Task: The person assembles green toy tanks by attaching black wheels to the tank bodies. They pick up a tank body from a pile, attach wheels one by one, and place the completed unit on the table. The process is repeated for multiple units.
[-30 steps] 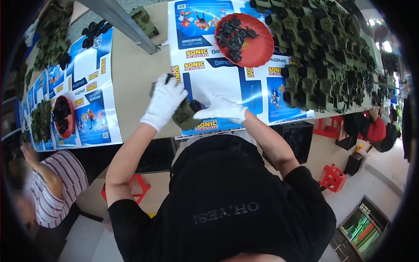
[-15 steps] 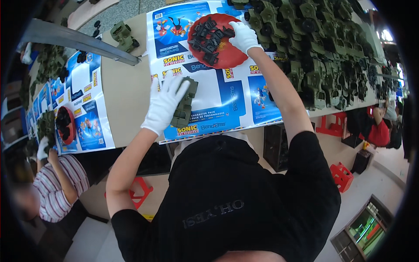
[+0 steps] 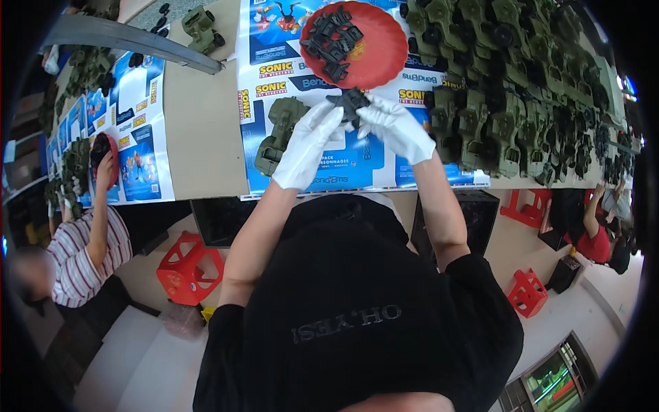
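A small dark plastic part (image 3: 351, 102) is held between the fingertips of my two white-gloved hands, just in front of the red plate. My left hand (image 3: 309, 143) grips it from the left with its fingers closed. From the other side my right hand (image 3: 397, 128) pinches the same part. Beside my left hand, an olive-green toy vehicle body (image 3: 282, 129) lies on the printed sheet. On the scalloped red plate (image 3: 384, 49) is a pile of similar black plastic parts (image 3: 332, 40), gathered toward its left.
Many green toy vehicles (image 3: 473, 127) stand in rows on the right. A metal bar (image 3: 130, 38) crosses the table at the left, near another green vehicle (image 3: 202, 31). A person in a striped shirt (image 3: 93, 257) works at the far left. Red stools (image 3: 189, 269) stand below the table.
My right hand has come back from the plate with a black part. My left hand has left the green vehicle, which now lies on the sheet, and has moved right to the part.
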The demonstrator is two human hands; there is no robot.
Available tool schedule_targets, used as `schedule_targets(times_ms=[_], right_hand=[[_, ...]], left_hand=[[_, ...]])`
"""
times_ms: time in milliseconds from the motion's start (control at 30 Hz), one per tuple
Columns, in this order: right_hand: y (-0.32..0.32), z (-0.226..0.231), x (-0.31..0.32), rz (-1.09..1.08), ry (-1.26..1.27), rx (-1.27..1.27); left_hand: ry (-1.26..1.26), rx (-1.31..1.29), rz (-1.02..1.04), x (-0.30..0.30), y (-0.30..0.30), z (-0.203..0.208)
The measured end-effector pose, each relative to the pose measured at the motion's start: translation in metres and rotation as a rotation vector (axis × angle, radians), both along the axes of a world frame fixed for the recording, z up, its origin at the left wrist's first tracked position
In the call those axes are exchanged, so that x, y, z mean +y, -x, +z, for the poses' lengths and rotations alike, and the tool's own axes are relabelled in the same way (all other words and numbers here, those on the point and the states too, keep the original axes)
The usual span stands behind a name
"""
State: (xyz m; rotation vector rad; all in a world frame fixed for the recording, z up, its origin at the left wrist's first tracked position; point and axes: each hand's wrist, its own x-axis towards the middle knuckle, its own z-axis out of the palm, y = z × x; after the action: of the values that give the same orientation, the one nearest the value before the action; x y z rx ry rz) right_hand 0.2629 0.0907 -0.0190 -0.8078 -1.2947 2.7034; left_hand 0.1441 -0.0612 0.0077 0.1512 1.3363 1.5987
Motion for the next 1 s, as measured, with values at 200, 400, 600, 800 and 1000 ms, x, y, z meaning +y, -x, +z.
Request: schedule_targets(times_ms=[200,400,600,800,1000], right_hand=[[-0.013,0.042,-0.043,-0.104,-1.292,-0.206],[-0.016,0.021,-0.063,0.406,-1.723,0.032],[-0.007,-0.032,-0.074,0.31,-1.303,0.022],[0.011,-0.058,-0.054,-0.008,-0.746,-0.136],[0.015,-0.036,-0.031,-0.037,-0.293,0.013]], left_hand=[[0.185,0.013,-0.179,-0.006,-0.006,-0.006],[0.121,-0.068,-0.32,-0.036,-0.007,-0.02],[0.172,0.481,-0.37,-0.061,0.02,-0.033],[1.16,1.093,-0.564,-0.043,0.064,-0.06],[0.879,0.849,-0.883,-0.039,0.07,-0.053]])
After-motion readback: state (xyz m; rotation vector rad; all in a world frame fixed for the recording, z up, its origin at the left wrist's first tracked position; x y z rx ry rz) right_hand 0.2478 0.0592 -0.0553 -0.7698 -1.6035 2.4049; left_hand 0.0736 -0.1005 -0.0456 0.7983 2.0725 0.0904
